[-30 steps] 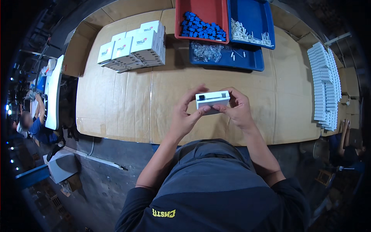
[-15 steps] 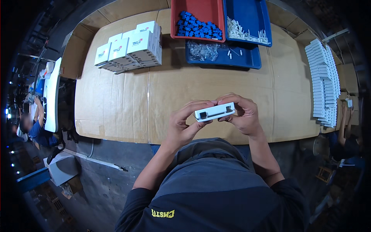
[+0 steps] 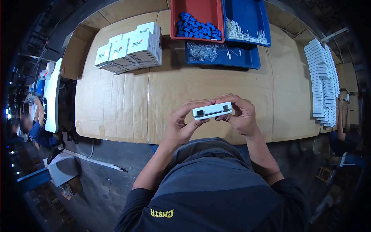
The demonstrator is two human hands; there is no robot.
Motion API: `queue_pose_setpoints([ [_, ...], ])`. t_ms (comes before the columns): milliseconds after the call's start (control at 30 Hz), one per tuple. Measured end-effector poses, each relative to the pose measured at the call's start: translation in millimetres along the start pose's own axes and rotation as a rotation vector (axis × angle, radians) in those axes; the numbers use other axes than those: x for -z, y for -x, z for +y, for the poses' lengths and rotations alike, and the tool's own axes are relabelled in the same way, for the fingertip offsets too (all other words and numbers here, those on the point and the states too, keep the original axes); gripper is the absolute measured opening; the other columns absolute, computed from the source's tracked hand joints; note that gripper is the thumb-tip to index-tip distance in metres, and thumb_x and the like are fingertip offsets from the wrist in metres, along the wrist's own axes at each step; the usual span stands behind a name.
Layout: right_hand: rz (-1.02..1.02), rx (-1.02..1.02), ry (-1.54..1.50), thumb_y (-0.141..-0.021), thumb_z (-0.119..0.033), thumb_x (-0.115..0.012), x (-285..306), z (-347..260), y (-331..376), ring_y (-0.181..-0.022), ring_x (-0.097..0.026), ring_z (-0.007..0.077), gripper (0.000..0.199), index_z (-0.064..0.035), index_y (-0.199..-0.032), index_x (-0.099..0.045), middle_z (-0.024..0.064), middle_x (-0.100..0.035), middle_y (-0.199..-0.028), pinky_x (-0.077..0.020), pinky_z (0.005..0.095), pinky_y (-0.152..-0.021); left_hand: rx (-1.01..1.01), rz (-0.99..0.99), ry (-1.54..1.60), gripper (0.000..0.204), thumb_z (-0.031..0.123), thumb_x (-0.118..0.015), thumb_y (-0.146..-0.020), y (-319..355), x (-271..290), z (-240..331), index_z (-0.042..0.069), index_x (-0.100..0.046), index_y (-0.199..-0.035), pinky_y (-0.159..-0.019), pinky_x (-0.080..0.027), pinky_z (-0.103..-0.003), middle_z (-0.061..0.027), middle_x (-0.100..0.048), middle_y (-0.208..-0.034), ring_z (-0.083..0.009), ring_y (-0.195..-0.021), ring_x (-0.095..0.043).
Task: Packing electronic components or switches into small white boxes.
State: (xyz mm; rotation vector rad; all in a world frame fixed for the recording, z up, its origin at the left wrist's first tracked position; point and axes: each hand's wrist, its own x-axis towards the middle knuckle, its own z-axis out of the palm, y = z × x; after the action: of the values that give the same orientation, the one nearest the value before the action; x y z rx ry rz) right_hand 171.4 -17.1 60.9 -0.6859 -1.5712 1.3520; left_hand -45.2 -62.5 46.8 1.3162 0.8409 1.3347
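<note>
A small white plastic housing [image 3: 212,110] is held in front of me, above the near part of the cardboard-covered table [image 3: 185,87]. Its narrow side, with a dark square opening at either end and a slot between, faces up toward me. My left hand [image 3: 183,121] grips its left end, thumb below and fingers along the far side. At the other end my right hand [image 3: 242,116] is closed on it in the same way. The fingertips of both hands nearly meet behind the housing.
White boxes [image 3: 131,50] stand stacked at the far left. A red bin [image 3: 198,7] holds blue parts; a blue bin [image 3: 247,17] holds white pins. In front, a lower blue tray [image 3: 247,60] has clear pieces. Stacked white housings [image 3: 322,83] line the right edge. Co-workers' arms show at both sides.
Both hands have moved slightly left with the housing, which now lies a little more level. At the far right, a co-worker's arms have shifted.
</note>
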Motion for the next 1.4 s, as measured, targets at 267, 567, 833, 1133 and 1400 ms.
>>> queue_pose_setpoints([
  [267, -0.01, -0.03, -0.025, -0.078, 0.015, -0.078, -3.1, -6.7, -1.1, -0.103, -0.071, 0.0181, 0.039, -0.0005, -0.113, -0.07, 0.0112, -0.073, -0.11, -0.0639, 0.0316, -0.084, -0.005, -0.008, -0.047, 0.034, 0.013, -0.076, -0.093, -1.0, 2.3, 2.9, 0.002, -0.07, -0.124, -0.098, -0.055, -0.038, -0.0156, -0.072, -0.125, -0.0279, -0.119, -0.067],
  [567, 0.062, -0.02, -0.024, -0.083, 0.014, -0.075, -6.7, 3.8, 6.8, -0.1, -0.071, 0.0166, 0.034, 0.001, -0.113, -0.069, 0.0107, -0.073, -0.107, -0.0609, 0.03, -0.087, 0.059, -0.057, -0.054, 0.039, 0.009, -0.078, -0.091, -2.0, 0.5, 9.1, 0.0, -0.066, -0.127, -0.106, -0.05, -0.041, -0.0183, -0.069, -0.13, -0.0294, -0.124, -0.064],
  [833, 0.168, -0.042, -0.049, -0.086, 0.002, -0.079, -13.8, 4.3, 4.3, -0.114, -0.063, 0.018, 0.061, -0.0021, -0.142, -0.054, 0.0105, -0.067, -0.123, -0.0507, 0.0319, -0.099, 0.157, 0.222, 0.022, 0.049, 0.007, -0.081, -0.087, 10.3, -7.4, -5.3, 0.002, -0.064, -0.132, -0.099, -0.053, -0.033, -0.0101, -0.07, -0.125, -0.0208, -0.114, -0.068],
  [1133, -0.047, 0.059, 0.173, -0.076, 0.012, -0.079, -6.9, -25.4, -2.8, -0.1, -0.069, 0.0221, 0.041, -0.0018, -0.113, -0.067, 0.0114, -0.069, -0.11, -0.0553, 0.0331, -0.084, -0.117, 0.086, -0.235, 0.035, 0.002, -0.083, -0.082, 5.4, -12.6, 27.1, 0.001, -0.072, -0.115, -0.09, -0.056, -0.034, -0.0142, -0.073, -0.114, -0.024, -0.106, -0.071],
  [1400, -0.037, 0.038, 0.196, -0.079, 0.009, -0.081, -4.6, -16.0, -0.7, -0.096, -0.069, 0.0194, 0.039, 0.0016, -0.115, -0.066, 0.0115, -0.071, -0.105, -0.056, 0.0335, -0.085, -0.032, 0.097, -0.206, 0.037, 0.009, -0.081, -0.087, 11.7, -7.9, 18.5, 0.001, -0.067, -0.121, -0.092, -0.053, -0.035, -0.0124, -0.071, -0.115, -0.0234, -0.107, -0.068],
])
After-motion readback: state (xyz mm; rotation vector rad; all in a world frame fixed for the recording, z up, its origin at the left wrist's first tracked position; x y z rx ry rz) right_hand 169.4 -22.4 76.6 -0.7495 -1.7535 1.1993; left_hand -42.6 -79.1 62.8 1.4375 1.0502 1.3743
